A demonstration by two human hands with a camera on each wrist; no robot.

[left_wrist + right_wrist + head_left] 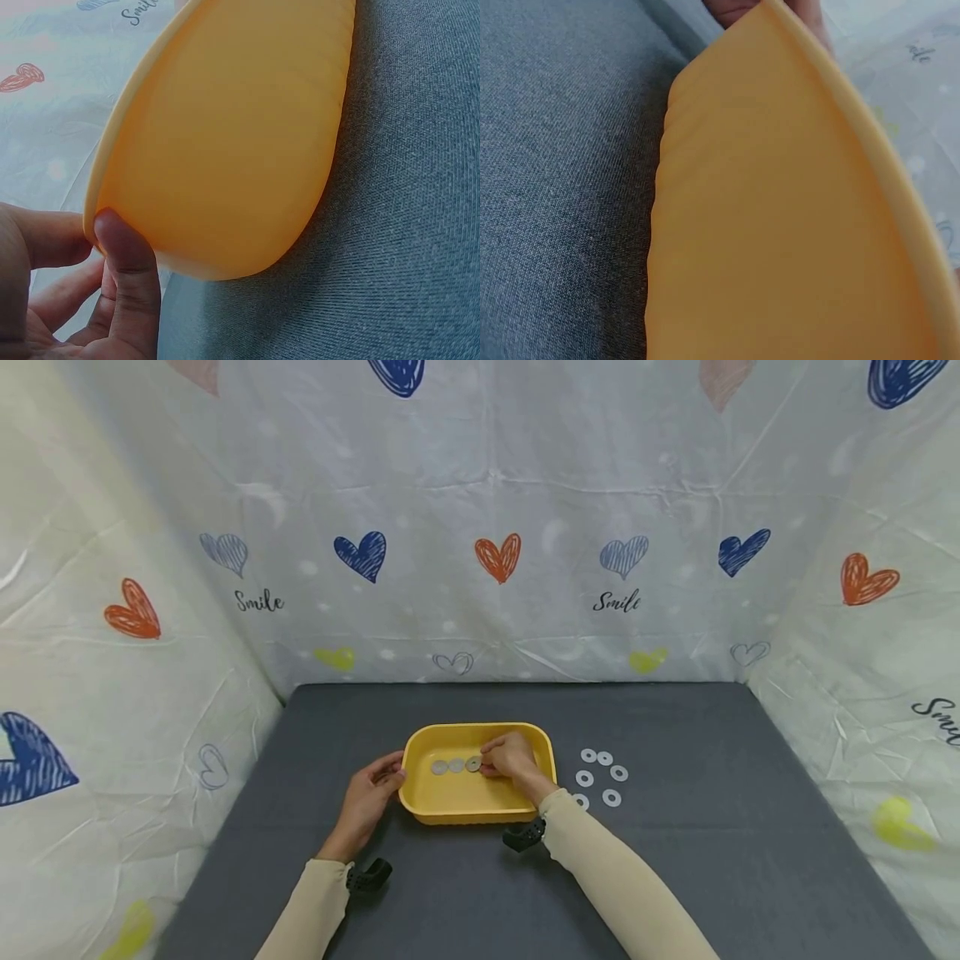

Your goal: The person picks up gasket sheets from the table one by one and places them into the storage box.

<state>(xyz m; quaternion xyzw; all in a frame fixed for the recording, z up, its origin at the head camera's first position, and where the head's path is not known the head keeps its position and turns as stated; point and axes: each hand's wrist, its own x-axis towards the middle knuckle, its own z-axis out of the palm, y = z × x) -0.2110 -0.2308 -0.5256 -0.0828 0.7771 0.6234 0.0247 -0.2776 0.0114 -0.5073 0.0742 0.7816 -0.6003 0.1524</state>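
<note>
A yellow plastic tray sits on the dark cloth. At its left end my left hand pinches the rim, thumb against the outer wall in the left wrist view. My right hand reaches over the front side into the tray, fingers bent. Its fingertips are at a flat metal washer, the rightmost of three in a row. The middle washer and the left washer lie on the tray floor. In the right wrist view the tray wall hides the right hand's fingers.
Several white ring washers lie loose on the dark cloth right of the tray, one partly behind the right forearm. A heart-printed curtain borders the table at the back and both sides.
</note>
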